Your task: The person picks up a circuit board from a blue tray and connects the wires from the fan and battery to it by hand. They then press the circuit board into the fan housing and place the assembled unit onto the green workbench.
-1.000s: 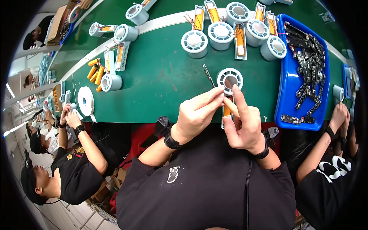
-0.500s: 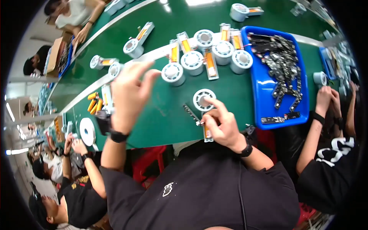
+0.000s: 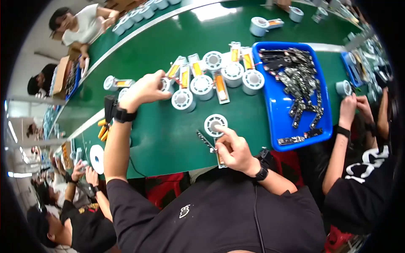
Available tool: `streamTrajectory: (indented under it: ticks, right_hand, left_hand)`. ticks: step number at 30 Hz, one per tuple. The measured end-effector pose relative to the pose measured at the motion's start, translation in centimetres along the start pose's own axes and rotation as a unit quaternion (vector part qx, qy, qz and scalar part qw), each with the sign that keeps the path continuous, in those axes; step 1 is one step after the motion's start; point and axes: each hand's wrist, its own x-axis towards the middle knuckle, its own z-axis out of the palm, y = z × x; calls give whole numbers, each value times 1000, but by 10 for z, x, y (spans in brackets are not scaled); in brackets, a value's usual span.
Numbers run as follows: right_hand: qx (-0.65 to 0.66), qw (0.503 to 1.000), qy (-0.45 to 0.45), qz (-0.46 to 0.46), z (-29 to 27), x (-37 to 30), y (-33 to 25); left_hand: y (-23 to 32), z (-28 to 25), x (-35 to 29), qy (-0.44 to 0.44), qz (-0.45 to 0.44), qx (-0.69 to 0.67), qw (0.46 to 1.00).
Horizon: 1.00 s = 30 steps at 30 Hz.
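Observation:
My left hand (image 3: 145,89) reaches out to the left of the cluster, fingers curled round the head of a pale blue handheld fan body (image 3: 166,85); its orange-filled handle points away from me. My right hand (image 3: 237,154) is closed over the handle of another fan body (image 3: 215,125) near the table's front edge, one finger resting by its round head. A narrow dark circuit board (image 3: 205,140) lies tilted beside that handle, its lower end by my fingertips. Several similar fan bodies (image 3: 202,86) stand in a group ahead, their handles showing orange cells.
A blue tray (image 3: 276,122) of circuit boards sits to the right on the green table (image 3: 168,139). Left are a white ring-shaped roll (image 3: 96,159) and orange cells (image 3: 102,130). Co-workers sit on both sides; one at right holds a fan body (image 3: 344,87). Another fan body (image 3: 258,26) lies farther back.
My left hand has closed on the fan body that stood apart at the far left, which is now beside the group. My right hand keeps its hold; the whole view has shifted slightly.

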Motion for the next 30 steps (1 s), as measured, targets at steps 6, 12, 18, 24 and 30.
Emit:
streamTrajectory:
  ticks: [6, 12, 18, 24, 30]
  right_hand:
    - [-20, 1000, -8, 17, -2, 1, -1]
    - [-30, 999, 1, 13, -1, 2, 3]
    - [-20, 1000, -16, 6, -2, 0, 2]
    - [-29, 999, -8, 40, -2, -6, 2]
    - [-20, 997, -15, 80, -3, -5, 5]
  left_hand:
    - [-5, 1, -21, -27, 76, -21, 996]
    - [-65, -64, 15, -7, -196, 29, 980]
    - [-176, -38, 24, 107, -377, 18, 920]
    - [-108, -24, 31, 218, -118, 112, 962]
    - [-21, -1, -7, 86, 5, 103, 991]
